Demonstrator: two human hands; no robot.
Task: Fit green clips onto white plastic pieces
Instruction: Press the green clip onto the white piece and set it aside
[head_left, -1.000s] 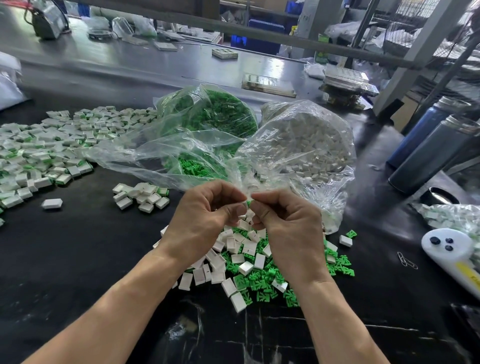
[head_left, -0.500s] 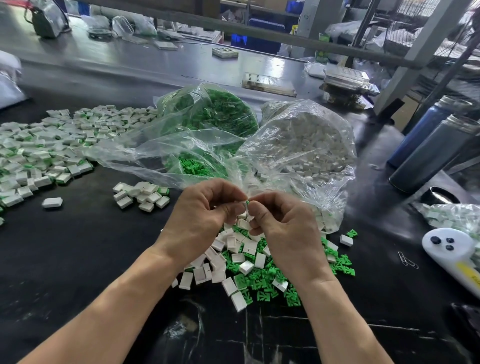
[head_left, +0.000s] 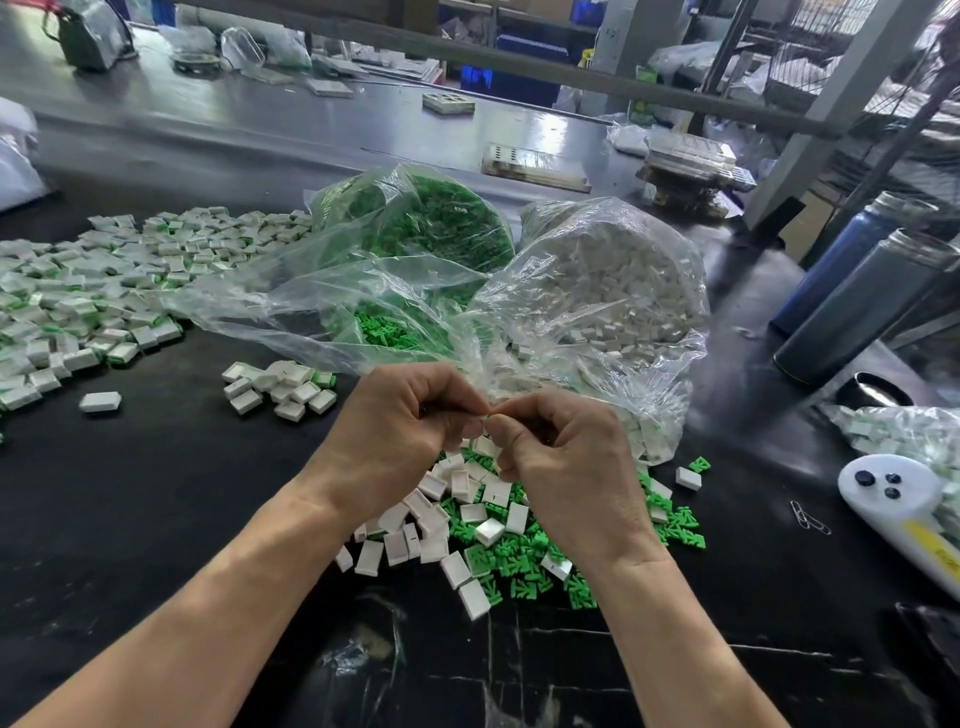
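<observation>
Hands barely shifted; left hand (head_left: 400, 431), right hand (head_left: 566, 457) fingers curled together, pinched item hidden; bags behind.

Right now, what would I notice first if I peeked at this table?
Two hands, the left hand and right hand, meet fingertip to fingertip above a heap of green clips and white pieces. Behind them sit two clear bags, a bag of green clips and a bag of white pieces.

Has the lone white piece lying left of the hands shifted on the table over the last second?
No. The lone white piece keeps its spot, the same gap left of the small white cluster; only the camera view shifts slightly.
</observation>
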